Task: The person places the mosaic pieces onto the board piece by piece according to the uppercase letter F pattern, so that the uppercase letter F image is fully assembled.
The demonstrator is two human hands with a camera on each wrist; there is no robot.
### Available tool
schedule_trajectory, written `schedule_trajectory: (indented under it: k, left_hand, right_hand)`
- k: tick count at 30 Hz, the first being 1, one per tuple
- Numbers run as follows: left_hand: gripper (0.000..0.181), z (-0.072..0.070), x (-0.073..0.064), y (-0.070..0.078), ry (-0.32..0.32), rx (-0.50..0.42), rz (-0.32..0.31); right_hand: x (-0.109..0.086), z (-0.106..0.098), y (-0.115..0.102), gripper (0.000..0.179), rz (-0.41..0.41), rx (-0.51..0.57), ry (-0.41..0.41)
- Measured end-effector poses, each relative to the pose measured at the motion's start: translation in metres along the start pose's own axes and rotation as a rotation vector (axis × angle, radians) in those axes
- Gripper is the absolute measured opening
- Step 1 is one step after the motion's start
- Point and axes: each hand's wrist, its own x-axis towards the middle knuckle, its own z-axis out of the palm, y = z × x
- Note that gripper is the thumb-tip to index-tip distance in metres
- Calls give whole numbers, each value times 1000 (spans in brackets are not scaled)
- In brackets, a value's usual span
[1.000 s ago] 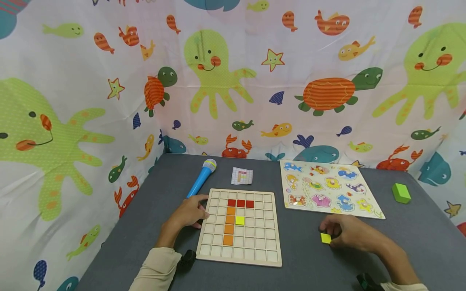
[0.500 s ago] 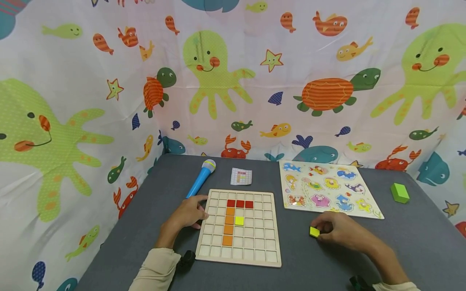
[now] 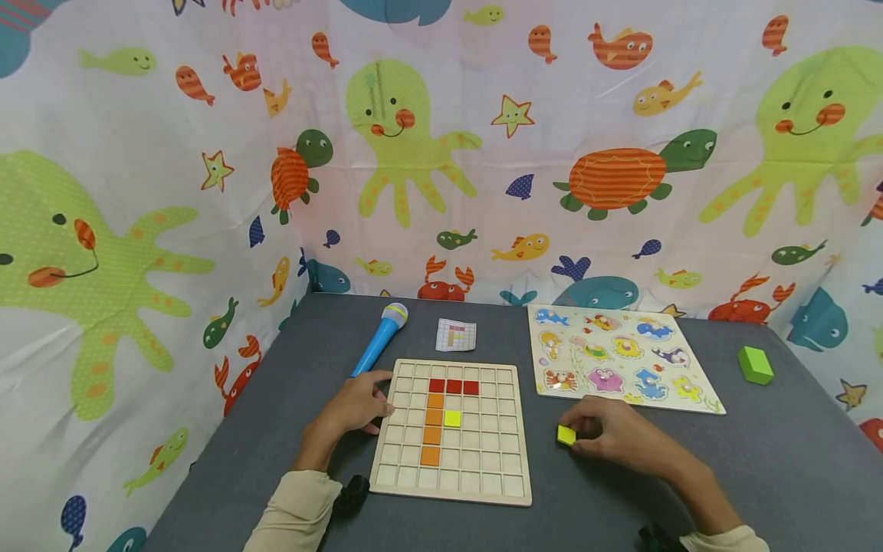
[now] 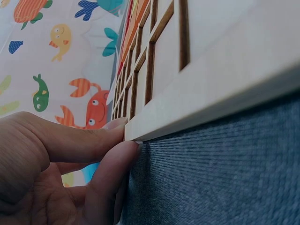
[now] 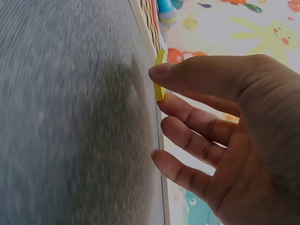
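A wooden grid board (image 3: 483, 460) lies on the dark table, with three red tiles (image 3: 454, 386) in a row, a column of several orange tiles (image 3: 432, 435) and one yellow square (image 3: 451, 418) set in its cells. My left hand (image 3: 354, 404) pinches the board's left edge; in the left wrist view the thumb and a fingertip (image 4: 117, 157) meet at its pale rim. Right of the board, my right hand (image 3: 617, 433) holds a small yellow tile (image 3: 566, 435) between thumb and fingers. The right wrist view shows that tile edge-on (image 5: 160, 77), the other fingers loosely bent below it.
Behind the board lies a small printed grid card (image 3: 456, 335), with a blue toy microphone (image 3: 379, 337) to its left. A sea-animal puzzle board (image 3: 621, 356) lies at the back right, and a green block (image 3: 755, 365) stands beyond it. A patterned curtain (image 3: 483, 169) encloses the back.
My right hand has moved left with the yellow tile, from below the puzzle's middle toward the grid board. The left hand stays at the board's edge.
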Motion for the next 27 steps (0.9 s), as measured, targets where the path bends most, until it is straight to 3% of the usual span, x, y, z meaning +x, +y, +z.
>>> schedule_trajectory:
  k: [20,27]
  left_hand:
    - [64,0,1,-2,0,-1,-5]
    - [64,1,2,-1,-1,-4,-3]
  right_hand:
    - [44,32,-38,26,-126,-57,-29]
    - [56,41,-48,27,-113,-53,-41]
